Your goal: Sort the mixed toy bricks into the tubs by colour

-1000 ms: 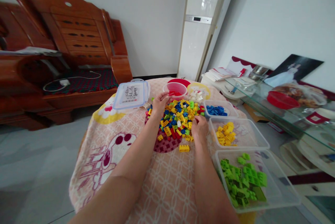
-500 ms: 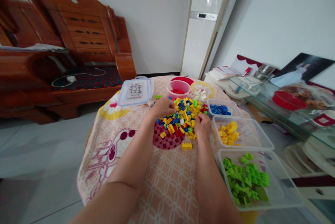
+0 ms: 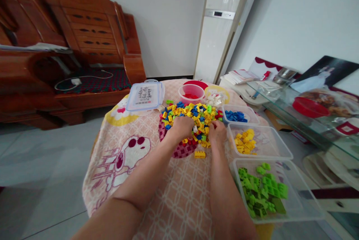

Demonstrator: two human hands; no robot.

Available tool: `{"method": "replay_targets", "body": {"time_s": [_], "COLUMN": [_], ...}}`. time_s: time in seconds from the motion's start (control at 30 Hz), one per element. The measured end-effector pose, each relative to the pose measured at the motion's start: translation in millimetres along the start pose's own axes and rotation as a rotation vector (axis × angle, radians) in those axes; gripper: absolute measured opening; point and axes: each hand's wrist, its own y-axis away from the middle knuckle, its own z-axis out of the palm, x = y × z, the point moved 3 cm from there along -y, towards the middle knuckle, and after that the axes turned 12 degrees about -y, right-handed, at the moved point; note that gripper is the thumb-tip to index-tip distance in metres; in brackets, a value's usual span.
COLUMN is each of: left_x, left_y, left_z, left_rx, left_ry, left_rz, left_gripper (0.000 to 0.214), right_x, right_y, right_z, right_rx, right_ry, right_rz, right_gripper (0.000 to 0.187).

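Observation:
A heap of mixed building bricks (image 3: 200,120), mostly yellow and blue with some red, green and white, lies on the cloth in front of me. My left hand (image 3: 183,127) is at the near left part of the heap, its fingers curled down among the bricks. Whatever those fingers grip is hidden behind the hand. At the heap's right edge, my right hand (image 3: 218,133) has thumb and fingers pinched together. Anything between them is too small to make out. One yellow brick (image 3: 200,154) lies apart, nearer to me.
On the right stand clear boxes of blue bricks (image 3: 236,116), yellow bricks (image 3: 245,142) and green bricks (image 3: 262,191). A round tub (image 3: 192,92) with red pieces stands behind the heap, beside white bricks (image 3: 214,100). A lidded box (image 3: 145,97) sits at the back left.
My left hand has moved right and toward me, from the heap's upper left to its near middle, uncovering bricks there. The right hand has stayed nearly in place.

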Motion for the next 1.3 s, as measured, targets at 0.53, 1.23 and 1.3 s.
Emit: {"method": "replay_targets", "body": {"time_s": [0.53,1.23,1.3], "left_x": [-68,-49,-46], "left_y": [-13,-68,-59], "left_z": [-14.4,13.8,9.6], "left_rx": [0.147,0.569,0.483], "left_ry": [0.825,1.616,1.444], "left_rz": [0.019,-0.145,-0.085], "left_gripper": [0.016,0.021,0.020], "right_x": [1,3,4], "right_y": [1,-1,-1], "right_z": [0,3,3], "right_rx": [0.011,0.045,0.048], "right_ry": [-0.008,-0.004,-0.008], "right_rz": [0.007,0.012,0.015], "right_gripper": [0.022,0.020,0.020]}}
